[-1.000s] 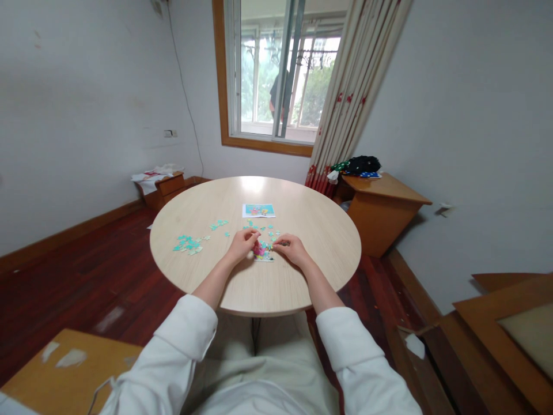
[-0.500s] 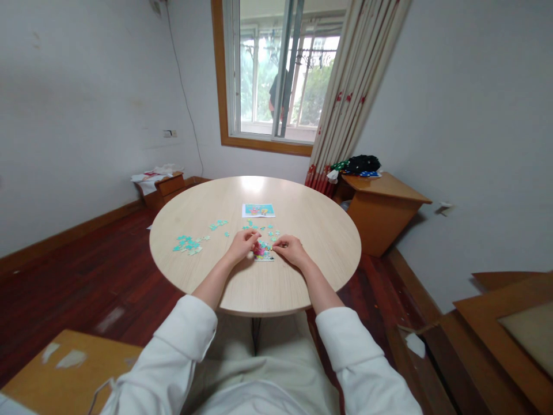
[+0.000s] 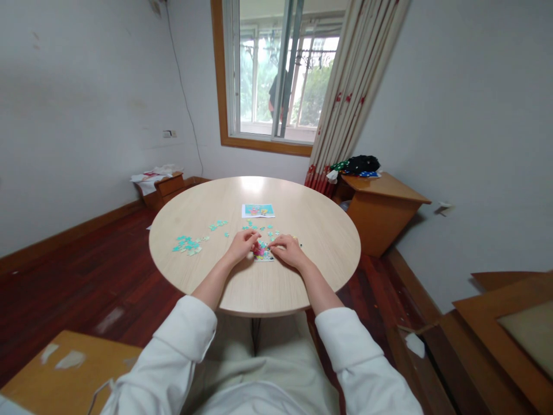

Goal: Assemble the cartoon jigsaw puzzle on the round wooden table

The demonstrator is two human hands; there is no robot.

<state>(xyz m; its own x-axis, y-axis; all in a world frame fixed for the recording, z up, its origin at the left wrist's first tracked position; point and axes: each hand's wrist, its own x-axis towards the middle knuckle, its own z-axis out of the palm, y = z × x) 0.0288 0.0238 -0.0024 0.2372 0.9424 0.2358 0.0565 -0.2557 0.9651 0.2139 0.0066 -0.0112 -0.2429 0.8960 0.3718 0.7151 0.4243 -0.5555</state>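
Observation:
A partly joined jigsaw puzzle [image 3: 264, 256] with pink and pale colours lies near the front of the round table, between my hands. My left hand [image 3: 243, 244] rests at its left edge, fingers bent and closed; whatever they may hold is hidden. From the right, my right hand [image 3: 288, 250] reaches over the puzzle's upper right part, with thumb and fingers pinched at a small puzzle piece that is mostly covered. Loose turquoise puzzle pieces [image 3: 270, 227] lie just beyond the hands. Behind them is a printed picture sheet [image 3: 258, 211] with cartoon figures on blue.
A heap of loose pieces [image 3: 186, 244] is spread on the left of the round table [image 3: 302, 202], with a smaller group [image 3: 218, 224] nearby. A wooden desk [image 3: 384, 196] with cloths stands at right. Beyond the window [image 3: 276, 75] a person is partly visible.
My right hand has shifted slightly left and its fingertips are now over the puzzle's upper right part. The left hand has stayed almost still.

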